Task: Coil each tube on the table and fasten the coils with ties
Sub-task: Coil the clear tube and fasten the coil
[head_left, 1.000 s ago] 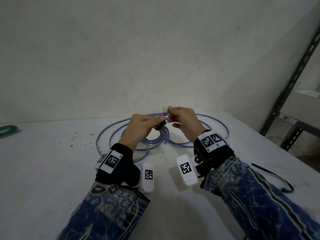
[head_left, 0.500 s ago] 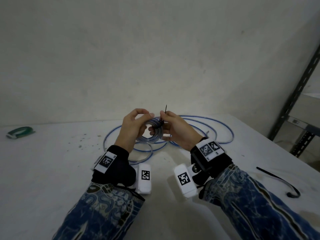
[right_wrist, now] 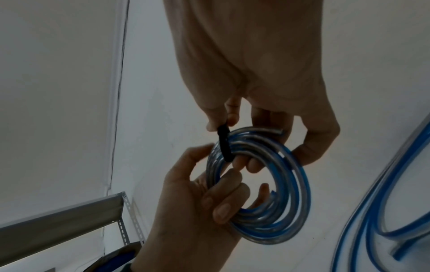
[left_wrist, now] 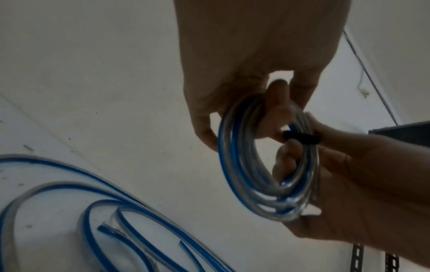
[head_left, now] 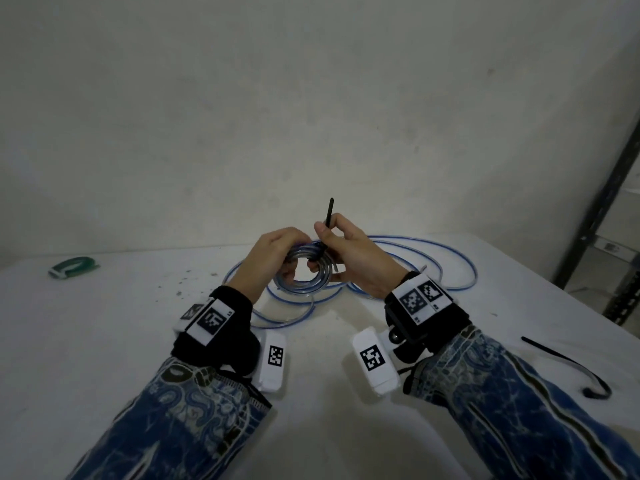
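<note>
A small coil of clear, blue-striped tube (head_left: pixel 304 284) is held up above the table between both hands. My left hand (head_left: pixel 273 252) grips the coil's left side, fingers curled round its turns (right_wrist: pixel 291 193). My right hand (head_left: pixel 346 249) pinches a black tie (head_left: pixel 328 216) between thumb and forefinger, and its tail sticks straight up. The tie's band (left_wrist: pixel 300 138) wraps round the coil's turns (left_wrist: pixel 251 174) at the top. The right hand's lower fingers hook through the coil's middle. Loose uncoiled tube (head_left: pixel 446 268) of the same kind lies in wide loops on the white table (head_left: pixel 104 341) behind the hands.
A second black tie (head_left: pixel 571 365) lies on the table at the right, near the right sleeve. A green band-like object (head_left: pixel 72 266) sits at the far left. A dark metal shelf rack (head_left: pixel 602 209) stands beyond the table's right edge. A plain wall is close behind.
The tie went from held level between both hands to wrapped round the coil. Its tail now sticks up longer above the right hand. The left hand shifted onto the coil.
</note>
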